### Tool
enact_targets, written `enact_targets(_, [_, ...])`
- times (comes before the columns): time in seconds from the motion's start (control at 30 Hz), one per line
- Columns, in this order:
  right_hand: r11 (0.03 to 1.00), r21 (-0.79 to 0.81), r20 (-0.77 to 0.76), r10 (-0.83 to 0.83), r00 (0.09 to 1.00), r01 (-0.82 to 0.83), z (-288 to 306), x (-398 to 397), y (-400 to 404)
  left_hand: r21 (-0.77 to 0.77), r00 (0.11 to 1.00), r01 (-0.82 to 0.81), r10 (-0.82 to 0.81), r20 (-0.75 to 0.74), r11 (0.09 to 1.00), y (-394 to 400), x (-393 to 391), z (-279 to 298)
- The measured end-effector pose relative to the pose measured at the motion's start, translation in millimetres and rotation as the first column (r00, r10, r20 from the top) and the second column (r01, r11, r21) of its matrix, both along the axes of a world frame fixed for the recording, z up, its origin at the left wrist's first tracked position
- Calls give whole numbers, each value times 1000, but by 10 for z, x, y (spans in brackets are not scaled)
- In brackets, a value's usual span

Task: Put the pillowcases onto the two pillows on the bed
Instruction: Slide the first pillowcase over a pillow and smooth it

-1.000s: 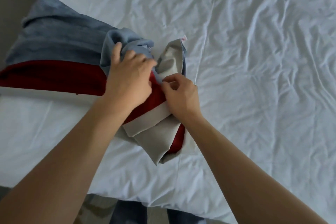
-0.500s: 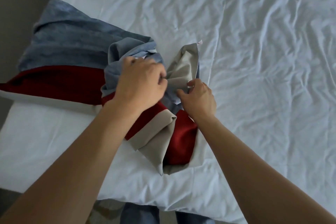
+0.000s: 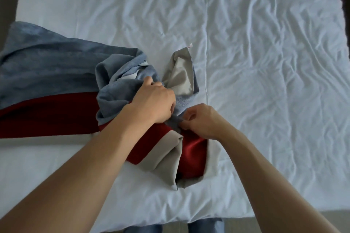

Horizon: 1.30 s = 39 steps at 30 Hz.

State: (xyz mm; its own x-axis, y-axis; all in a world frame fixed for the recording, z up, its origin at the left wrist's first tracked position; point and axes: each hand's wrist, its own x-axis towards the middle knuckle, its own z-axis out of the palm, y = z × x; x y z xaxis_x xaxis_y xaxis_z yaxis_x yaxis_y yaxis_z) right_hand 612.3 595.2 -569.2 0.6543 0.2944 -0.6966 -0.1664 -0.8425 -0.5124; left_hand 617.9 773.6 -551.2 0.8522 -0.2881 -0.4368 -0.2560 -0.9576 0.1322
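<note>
Blue, dark red and pale grey bands make up the pillowcase (image 3: 56, 85), which lies on the left side of the bed, spread flat at its far left end and bunched into folds toward the middle. The left hand (image 3: 153, 102) sits on top of that bunch with its fingers curled tight round a gather of the blue fabric. Just to its right and slightly nearer the person, the right hand (image 3: 202, 121) pinches a small fold of the same blue cloth between thumb and fingertips; the two hands are almost touching. Beyond the hands a grey flap of the pillowcase stands up, with a small pale tag at its tip. Below the hands, red and grey folds hang over a white pillow (image 3: 132, 195) that lies along the near edge of the bed. The rumpled white sheet (image 3: 265, 62) covers the rest of the bed, with a straight crease running up its middle. Whether any part of the pillow is inside the pillowcase cannot be told.
</note>
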Motion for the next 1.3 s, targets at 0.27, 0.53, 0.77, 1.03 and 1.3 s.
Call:
enact_targets(0.27, [991,-104,87,-69,994,78,-80,171,-155,-239,969,-122,168,183,963,-203,162,-64])
enact_targets(0.53, [949,-13,157,-310,938,316,-248,411,-377,49,957,-260,251,146,964,-526,375,-289])
enact_targets(0.77, [875,153,107,-476,873,459,-275,918,-460,-483,940,-299,342,1,823,-883,442,-155])
enact_targets(1.03, [846,9,330,-506,797,533,-262,1243,-1326,-428,902,-416,424,-81,802,-1416,661,-210])
enact_targets(1.3, [851,-1,428,-474,769,525,-267,1153,-2039,-36,952,-280,282,116,959,-1413,710,-230])
